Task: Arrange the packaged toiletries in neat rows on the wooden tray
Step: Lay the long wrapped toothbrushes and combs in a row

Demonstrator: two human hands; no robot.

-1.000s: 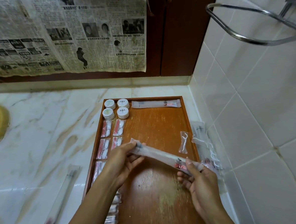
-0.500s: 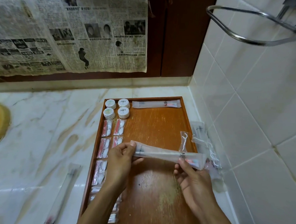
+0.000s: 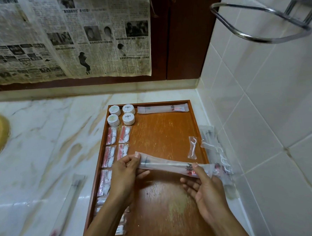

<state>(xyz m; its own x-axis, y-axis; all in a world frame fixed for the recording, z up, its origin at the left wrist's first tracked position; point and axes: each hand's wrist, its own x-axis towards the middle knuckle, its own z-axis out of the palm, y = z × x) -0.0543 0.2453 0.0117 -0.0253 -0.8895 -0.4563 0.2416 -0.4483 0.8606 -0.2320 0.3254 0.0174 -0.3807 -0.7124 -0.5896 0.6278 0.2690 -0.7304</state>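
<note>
Now both hands hold one long clear toothbrush packet (image 3: 172,165) level above the middle of the wooden tray (image 3: 163,132). It is a slim translucent sleeve with a dark printed mark and a red patch near its right end, and a dark line near its left end. The left hand (image 3: 125,174) pinches the left end between thumb and fingers; the right hand (image 3: 206,189) pinches the right end, its thumb on top by the printed mark. A second ago the packet slanted down to the right; since then its right end has risen and it lies nearly straight across the tray. At the tray's far edge rests a like packet (image 3: 163,108), beside four round white tubs (image 3: 122,114). Along the tray's left side run flat sachets (image 3: 112,137) in two columns.
</note>
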